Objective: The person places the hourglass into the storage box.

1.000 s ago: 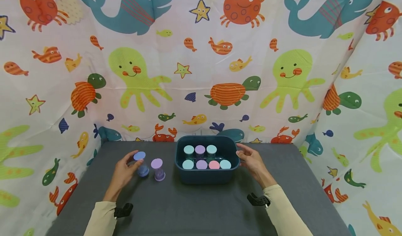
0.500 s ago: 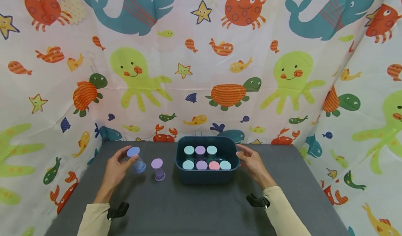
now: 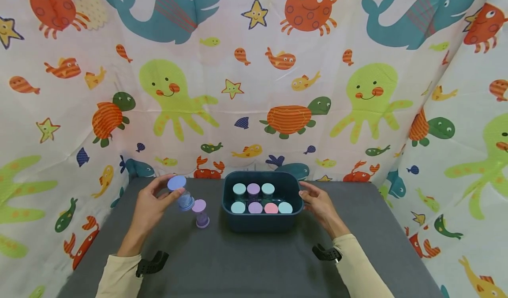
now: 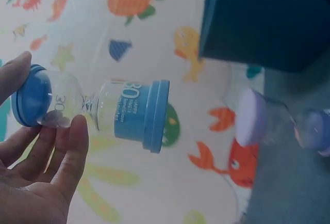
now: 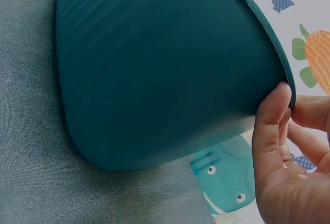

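Note:
My left hand holds a blue sandglass by its capped end, with the thumb on one side and fingers on the other. It is tilted and raised above the table; "30" and "minutes" are printed on it. Just right of it, a purple sandglass stands upright on the table. My right hand pinches the rim of a dark teal bin at its right end, thumb and fingers on either side of the rim. Inside the bin, several sandglasses with mint, purple and pink caps stand in two rows.
A grey table carries everything. Behind it and along both sides hangs a white curtain printed with sea animals. The bin's back right part, beside the rear row, shows bare floor.
My left hand has lifted the blue sandglass, first a little left, then up and right over the table, tilting it. The right hand stays on the bin's rim.

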The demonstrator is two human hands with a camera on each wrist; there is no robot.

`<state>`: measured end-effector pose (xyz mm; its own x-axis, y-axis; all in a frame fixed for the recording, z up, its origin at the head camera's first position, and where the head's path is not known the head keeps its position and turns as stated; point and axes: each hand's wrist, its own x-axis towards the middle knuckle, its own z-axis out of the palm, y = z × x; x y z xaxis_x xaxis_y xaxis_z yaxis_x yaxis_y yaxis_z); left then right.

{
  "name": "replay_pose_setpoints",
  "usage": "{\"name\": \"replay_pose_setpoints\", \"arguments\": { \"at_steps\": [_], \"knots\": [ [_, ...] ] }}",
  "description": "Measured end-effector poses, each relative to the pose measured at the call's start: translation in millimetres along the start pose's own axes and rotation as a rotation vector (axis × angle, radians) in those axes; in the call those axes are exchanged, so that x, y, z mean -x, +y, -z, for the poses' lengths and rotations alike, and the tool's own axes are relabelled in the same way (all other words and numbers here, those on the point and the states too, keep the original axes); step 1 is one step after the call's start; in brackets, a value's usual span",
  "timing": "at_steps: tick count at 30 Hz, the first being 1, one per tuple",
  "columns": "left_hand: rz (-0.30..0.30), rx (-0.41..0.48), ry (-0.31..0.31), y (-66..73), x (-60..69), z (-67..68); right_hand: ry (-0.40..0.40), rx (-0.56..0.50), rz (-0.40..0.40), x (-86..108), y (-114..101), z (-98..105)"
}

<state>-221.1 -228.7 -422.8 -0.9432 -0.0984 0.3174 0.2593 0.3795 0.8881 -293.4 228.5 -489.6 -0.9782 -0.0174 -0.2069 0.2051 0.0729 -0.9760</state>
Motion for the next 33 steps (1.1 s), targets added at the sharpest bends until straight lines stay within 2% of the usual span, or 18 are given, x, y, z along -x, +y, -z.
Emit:
{"name": "replay_pose_setpoints", "arguments": {
  "at_steps": [5, 13, 21, 28, 33],
  "knots": [
    [-0.056, 0.046, 0.011, 19.1, -2.2, -10.1, 0.022, -0.005, -0.010, -1.3, 0.3, -0.2],
    [-0.077, 0.124, 0.006, 45.5, -12.6, -32.6, 0.016, -0.009, -0.014, -2.7, 1.0, -0.4],
    [-0.124, 0.237, -0.039, 64.5, -26.5, -60.3, 0.025, 0.001, -0.011, -3.5, 3.3, -2.8],
    [-0.128, 0.304, -0.084, 76.3, -29.2, -84.4, 0.030, 0.020, -0.014, -1.4, 4.2, -3.3],
    [-0.131, 0.321, -0.103, 86.2, -31.4, -101.3, 0.024, 0.015, -0.025, 0.2, 1.5, -3.2]
  ]
}}
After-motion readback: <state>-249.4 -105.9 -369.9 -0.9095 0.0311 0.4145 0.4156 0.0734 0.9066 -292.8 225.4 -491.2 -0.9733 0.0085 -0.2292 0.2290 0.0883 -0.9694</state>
